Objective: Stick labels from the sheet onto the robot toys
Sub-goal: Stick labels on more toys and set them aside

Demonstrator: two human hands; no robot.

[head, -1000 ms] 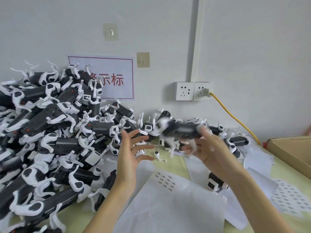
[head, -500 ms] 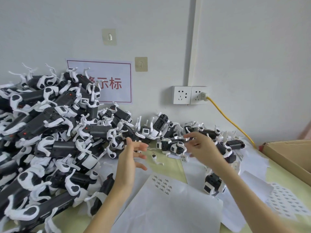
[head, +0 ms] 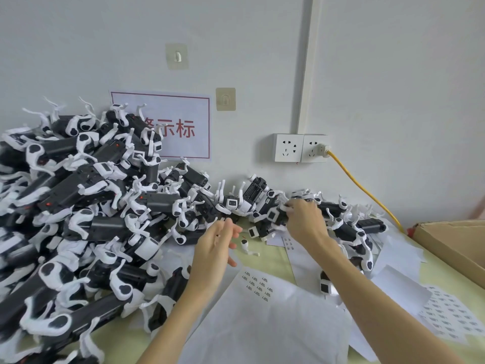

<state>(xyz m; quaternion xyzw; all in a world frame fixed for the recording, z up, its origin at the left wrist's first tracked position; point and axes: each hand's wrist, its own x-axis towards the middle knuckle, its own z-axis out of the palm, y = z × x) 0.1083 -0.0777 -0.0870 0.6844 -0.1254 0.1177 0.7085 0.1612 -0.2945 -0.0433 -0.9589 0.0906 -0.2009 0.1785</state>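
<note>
Since the earlier frame, the right hand (head: 304, 222) has been travelling away from the body and is now resting on a robot toy (head: 275, 215) at the far edge of the table (head: 273, 261), fingers curled over its black body. The toy is lying among others of its kind, directly under those fingers and touching the neighbouring toys. The left hand (head: 217, 245) is hovering to the left of the gripped toy, fingers loosely spread and holding nothing; whether a label is sitting on a fingertip cannot be determined.

Nearer the body than the grip, the label sheet (head: 258, 285) is lying flat on white paper, with a small block of labels remaining at its far-left corner. A loose white toy leg (head: 246, 246) is lying between the two hands. Far left of the grip, the large pile of robot toys (head: 78, 219) is leaning against the wall. Right of the grip, a second label sheet (head: 451, 316) is lying near a cardboard box (head: 454, 245).
</note>
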